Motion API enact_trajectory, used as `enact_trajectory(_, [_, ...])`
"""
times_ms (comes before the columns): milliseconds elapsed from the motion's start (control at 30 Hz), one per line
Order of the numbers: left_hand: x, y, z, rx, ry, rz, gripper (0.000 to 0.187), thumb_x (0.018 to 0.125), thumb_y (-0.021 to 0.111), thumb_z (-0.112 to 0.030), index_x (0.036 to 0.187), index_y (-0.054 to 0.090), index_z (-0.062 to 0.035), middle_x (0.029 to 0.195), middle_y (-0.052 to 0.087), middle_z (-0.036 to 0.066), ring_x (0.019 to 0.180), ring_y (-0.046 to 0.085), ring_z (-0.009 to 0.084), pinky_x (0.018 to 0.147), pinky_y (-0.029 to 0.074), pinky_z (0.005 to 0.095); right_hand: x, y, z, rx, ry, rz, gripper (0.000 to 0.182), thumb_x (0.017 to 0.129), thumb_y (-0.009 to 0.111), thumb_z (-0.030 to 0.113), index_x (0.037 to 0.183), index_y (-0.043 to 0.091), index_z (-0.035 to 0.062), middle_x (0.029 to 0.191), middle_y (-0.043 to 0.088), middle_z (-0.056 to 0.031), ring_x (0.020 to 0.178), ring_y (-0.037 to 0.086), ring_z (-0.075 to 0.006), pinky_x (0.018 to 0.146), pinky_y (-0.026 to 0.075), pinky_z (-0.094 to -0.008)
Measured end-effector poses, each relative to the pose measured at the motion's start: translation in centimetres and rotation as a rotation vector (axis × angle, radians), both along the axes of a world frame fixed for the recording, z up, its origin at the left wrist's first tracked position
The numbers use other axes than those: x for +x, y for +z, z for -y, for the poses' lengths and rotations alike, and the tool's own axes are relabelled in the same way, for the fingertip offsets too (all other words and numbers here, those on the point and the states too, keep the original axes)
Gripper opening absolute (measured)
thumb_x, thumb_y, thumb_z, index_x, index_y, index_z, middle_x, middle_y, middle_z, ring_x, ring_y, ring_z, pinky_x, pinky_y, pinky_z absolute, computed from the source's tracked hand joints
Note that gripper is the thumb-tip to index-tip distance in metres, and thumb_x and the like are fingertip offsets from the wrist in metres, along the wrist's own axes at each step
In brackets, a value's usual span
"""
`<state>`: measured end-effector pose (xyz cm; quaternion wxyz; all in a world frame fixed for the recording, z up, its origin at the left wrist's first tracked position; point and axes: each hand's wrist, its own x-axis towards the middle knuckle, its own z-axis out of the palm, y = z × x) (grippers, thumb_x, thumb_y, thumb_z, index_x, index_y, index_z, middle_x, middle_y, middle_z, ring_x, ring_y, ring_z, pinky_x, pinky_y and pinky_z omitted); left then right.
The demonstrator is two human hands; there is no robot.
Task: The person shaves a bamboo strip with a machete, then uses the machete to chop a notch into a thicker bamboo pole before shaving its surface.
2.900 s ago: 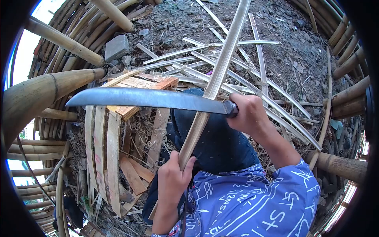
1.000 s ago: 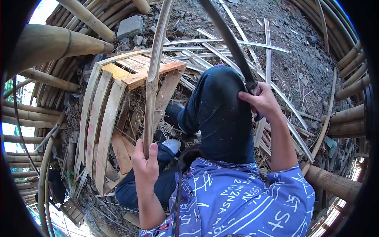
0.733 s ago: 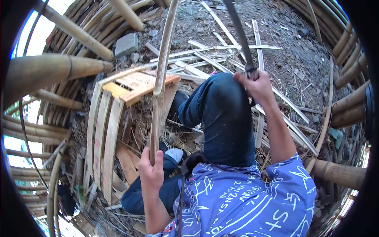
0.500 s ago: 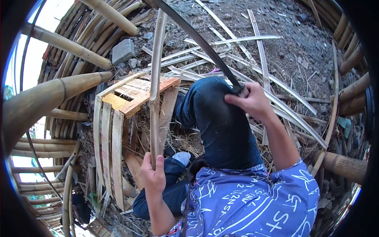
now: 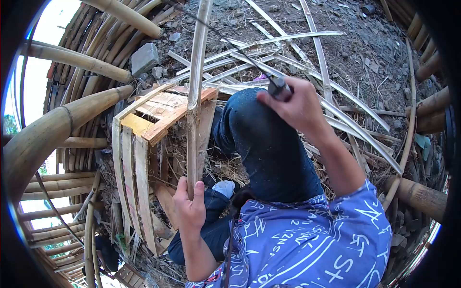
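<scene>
My left hand (image 5: pixel 190 204) is wrapped round the lower end of a long split bamboo strip (image 5: pixel 197 72), its thumb along the side. The strip rises away from me, its pale inner face showing, and overlaps the right edge of a wooden crate (image 5: pixel 165 126). Above my bent right knee, my right hand (image 5: pixel 297 103) is closed round the dark handle of a machete (image 5: pixel 280 90). Its blade, seen almost edge-on as a thin dark line, points up and left and crosses the strip near the top of the view.
Several split bamboo strips (image 5: pixel 336 98) lie crossed on the dirt ahead. A grey concrete block (image 5: pixel 145 59) sits behind the crate. Thick bamboo poles (image 5: pixel 43 137) slant in from the left, and another pole (image 5: pixel 422 197) lies at the right. Wood shavings litter the ground by my feet.
The machete has turned so its blade appears thin rather than broad, and my right hand has shifted slightly up and left. The bamboo strip has moved a little right with my left hand.
</scene>
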<state>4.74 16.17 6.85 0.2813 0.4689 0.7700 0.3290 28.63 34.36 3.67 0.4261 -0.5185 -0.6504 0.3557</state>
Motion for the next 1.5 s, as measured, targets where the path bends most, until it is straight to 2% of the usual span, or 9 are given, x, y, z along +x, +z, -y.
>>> enact_trajectory(200, [0.8, 0.1, 0.8, 0.035, -0.064, -0.012, 0.032, 0.09, 0.063, -0.028, 0.082, 0.051, 0.0007, 0.057, 0.048, 0.006, 0.054, 0.046, 0.0111, 0.049, 0.037, 0.0299, 0.2, -1.5, 0.4, -0.068, -0.087, -0.182, 0.029, 0.079, 0.074, 0.019, 0.067, 0.052, 0.0029, 0.055, 0.042, 0.0048, 0.051, 0.036, -0.0069, 0.047, 0.03, -0.0257])
enact_trajectory(300, [2.5, 1.3, 0.6, -0.043, -0.121, -0.021, 0.029, 0.092, 0.06, -0.028, 0.084, 0.052, -0.0012, 0.06, 0.046, -0.002, 0.058, 0.041, 0.0048, 0.049, 0.032, 0.024, 1.9, -1.6, 2.7, -0.027, -0.123, -0.022, 0.022, 0.075, 0.071, 0.014, 0.07, 0.055, 0.002, 0.053, 0.047, -0.0016, 0.05, 0.042, -0.0079, 0.047, 0.036, -0.0289])
enact_trajectory(333, [2.9, 1.5, 0.3, -0.069, -0.12, -0.053, 0.03, 0.087, 0.066, -0.025, 0.082, 0.051, 0.0008, 0.056, 0.052, 0.016, 0.05, 0.058, 0.0276, 0.049, 0.041, 0.0362, 2.2, -1.3, 3.1, -0.033, -0.12, -0.019, 0.022, 0.075, 0.071, 0.014, 0.07, 0.055, 0.002, 0.053, 0.047, -0.0016, 0.05, 0.042, -0.0079, 0.047, 0.036, -0.0289])
enact_trajectory(433, [4.1, 1.7, -0.3, -0.031, -0.225, -0.203, 0.029, 0.087, 0.067, -0.025, 0.084, 0.052, 0.0002, 0.057, 0.054, 0.018, 0.054, 0.059, 0.0371, 0.049, 0.042, 0.0395, 3.1, -0.6, 4.1, 0.044, -0.085, 0.068, 0.018, 0.073, 0.071, 0.01, 0.071, 0.055, 0.0022, 0.053, 0.052, -0.0067, 0.047, 0.051, -0.0145, 0.047, 0.041, -0.0321])
enact_trajectory(533, [4.6, 1.7, -0.2, -0.04, -0.247, -0.313, 0.031, 0.086, 0.068, -0.027, 0.085, 0.054, -0.0002, 0.058, 0.055, 0.019, 0.056, 0.058, 0.0401, 0.048, 0.043, 0.0408, 2.8, 0.1, 3.4, 0.249, 0.026, 0.233, 0.018, 0.071, 0.069, 0.011, 0.071, 0.054, 0.0015, 0.06, 0.058, -0.0174, 0.059, 0.061, -0.0371, 0.053, 0.048, -0.0423])
enact_trajectory(800, [4.7, 1.5, 1.0, 0.0, -0.303, -0.572, 0.035, 0.089, 0.064, -0.035, 0.086, 0.055, -0.0018, 0.054, 0.052, 0.015, 0.049, 0.057, 0.0337, 0.043, 0.041, 0.0388, 2.4, 0.4, 1.3, 0.281, 0.123, 0.638, 0.012, 0.066, 0.062, 0.009, 0.072, 0.054, 0.003, 0.062, 0.06, -0.0175, 0.062, 0.064, -0.0352, 0.058, 0.052, -0.0428])
enact_trajectory(1167, [5.1, 1.7, 1.2, -0.057, -0.277, -0.442, 0.035, 0.094, 0.057, -0.034, 0.087, 0.052, -0.0004, 0.056, 0.049, 0.02, 0.05, 0.053, 0.0388, 0.046, 0.037, 0.0426, 3.6, -2.6, -2.2, 0.33, -0.037, 0.636, 0.02, 0.061, 0.069, 0.012, 0.078, 0.058, 0.0062, 0.062, 0.062, -0.0138, 0.061, 0.066, -0.0316, 0.06, 0.054, -0.0415])
enact_trajectory(1333, [5.0, 2.2, 1.8, -0.111, -0.257, -0.444, 0.036, 0.095, 0.056, -0.035, 0.087, 0.051, -0.0002, 0.058, 0.051, 0.021, 0.052, 0.055, 0.0391, 0.047, 0.038, 0.0428, 5.4, -3.4, -6.1, 0.324, -0.205, 0.702, 0.008, 0.074, 0.063, 0.011, 0.08, 0.063, 0.0059, 0.068, 0.066, -0.0153, 0.062, 0.068, -0.0299, 0.058, 0.055, -0.0426])
enact_trajectory(1500, [4.7, 2.0, 2.5, -0.064, -0.236, -0.412, 0.032, 0.092, 0.062, -0.03, 0.081, 0.049, -0.0023, 0.055, 0.052, 0.018, 0.051, 0.057, 0.0377, 0.044, 0.041, 0.0418, 7.2, -2.7, -10.0, 0.251, -0.339, 0.705, 0.01, 0.078, 0.06, 0.014, 0.081, 0.066, 0.0056, 0.076, 0.067, -0.0184, 0.075, 0.067, -0.0367, 0.068, 0.053, -0.0444])
